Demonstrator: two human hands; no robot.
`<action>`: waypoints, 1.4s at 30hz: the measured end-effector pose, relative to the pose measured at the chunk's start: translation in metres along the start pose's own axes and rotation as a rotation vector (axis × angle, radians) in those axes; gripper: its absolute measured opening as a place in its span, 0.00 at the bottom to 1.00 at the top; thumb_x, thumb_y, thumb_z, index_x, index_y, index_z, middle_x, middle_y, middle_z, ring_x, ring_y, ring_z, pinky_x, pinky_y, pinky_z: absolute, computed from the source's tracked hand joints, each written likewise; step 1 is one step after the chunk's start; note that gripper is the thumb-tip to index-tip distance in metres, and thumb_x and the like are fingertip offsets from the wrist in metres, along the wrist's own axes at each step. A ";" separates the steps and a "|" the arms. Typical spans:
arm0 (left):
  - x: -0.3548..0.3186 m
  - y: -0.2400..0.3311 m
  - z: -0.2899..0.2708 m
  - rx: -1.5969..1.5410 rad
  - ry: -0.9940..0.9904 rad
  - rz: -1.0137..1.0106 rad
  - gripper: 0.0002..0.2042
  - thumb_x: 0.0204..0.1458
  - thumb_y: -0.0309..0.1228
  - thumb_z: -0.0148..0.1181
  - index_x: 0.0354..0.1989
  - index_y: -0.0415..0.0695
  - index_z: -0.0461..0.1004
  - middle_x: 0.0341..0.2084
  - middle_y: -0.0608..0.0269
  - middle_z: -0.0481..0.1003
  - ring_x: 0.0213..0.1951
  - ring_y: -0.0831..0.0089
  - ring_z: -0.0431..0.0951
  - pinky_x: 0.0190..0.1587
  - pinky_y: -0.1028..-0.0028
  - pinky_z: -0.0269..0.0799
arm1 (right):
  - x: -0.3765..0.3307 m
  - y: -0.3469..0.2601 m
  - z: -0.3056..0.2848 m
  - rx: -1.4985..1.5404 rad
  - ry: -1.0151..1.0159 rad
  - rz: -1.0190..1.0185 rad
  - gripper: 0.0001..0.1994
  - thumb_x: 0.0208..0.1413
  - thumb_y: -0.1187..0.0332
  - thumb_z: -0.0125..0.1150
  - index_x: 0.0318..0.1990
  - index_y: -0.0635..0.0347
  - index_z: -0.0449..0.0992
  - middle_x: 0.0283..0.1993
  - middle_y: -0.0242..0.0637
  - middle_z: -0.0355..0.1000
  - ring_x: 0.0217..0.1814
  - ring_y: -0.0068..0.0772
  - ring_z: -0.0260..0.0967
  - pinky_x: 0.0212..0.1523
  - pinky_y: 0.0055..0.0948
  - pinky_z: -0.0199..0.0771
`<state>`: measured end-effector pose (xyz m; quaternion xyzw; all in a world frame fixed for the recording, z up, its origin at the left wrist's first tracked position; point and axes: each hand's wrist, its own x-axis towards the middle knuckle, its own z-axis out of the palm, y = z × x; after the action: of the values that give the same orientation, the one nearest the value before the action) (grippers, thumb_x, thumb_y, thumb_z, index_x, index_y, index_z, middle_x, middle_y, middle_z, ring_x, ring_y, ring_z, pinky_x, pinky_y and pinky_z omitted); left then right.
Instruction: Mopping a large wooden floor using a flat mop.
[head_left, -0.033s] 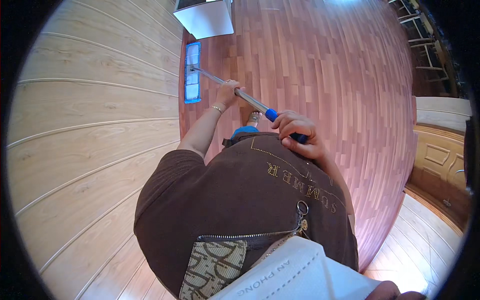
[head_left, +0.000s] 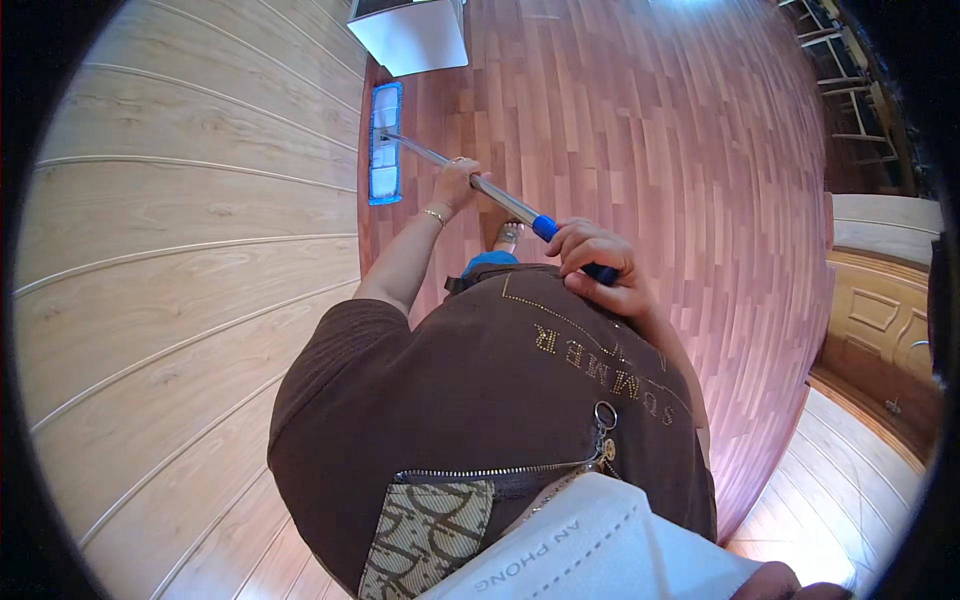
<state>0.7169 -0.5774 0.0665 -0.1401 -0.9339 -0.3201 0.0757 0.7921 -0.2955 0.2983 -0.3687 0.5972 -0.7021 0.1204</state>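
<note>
Gripping the blue grip at the top of a flat mop's metal pole (head_left: 500, 198), the right hand (head_left: 598, 265) is curled shut; the left hand (head_left: 455, 183) wraps the pole lower down. Its blue mop head (head_left: 385, 143) lies on the reddish wood floor (head_left: 680, 150), against the pale panelled wall (head_left: 190, 220).

My own chest hides my right forearm and the tail of the mop handle (head_left: 505, 203) under my right hand (head_left: 598, 268). My left fingers (head_left: 462, 176) curl round the pole, their tips out of sight. The white cabinet (head_left: 410, 35) is cut off at the top edge.
</note>
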 end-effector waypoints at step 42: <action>0.100 0.162 0.064 -0.268 -0.120 0.398 0.21 0.43 0.35 0.64 0.10 0.46 0.58 0.10 0.60 0.65 0.19 0.59 0.69 0.28 0.63 0.60 | -0.028 -0.125 -0.013 -0.399 0.511 -0.024 0.06 0.39 0.71 0.63 0.22 0.64 0.74 0.17 0.35 0.69 0.21 0.35 0.68 0.39 0.40 0.66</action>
<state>0.6689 -0.3941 0.1331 -0.3489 -0.8399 -0.4110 0.0622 0.8368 -0.2369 0.4036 -0.2039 0.7296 -0.6424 -0.1161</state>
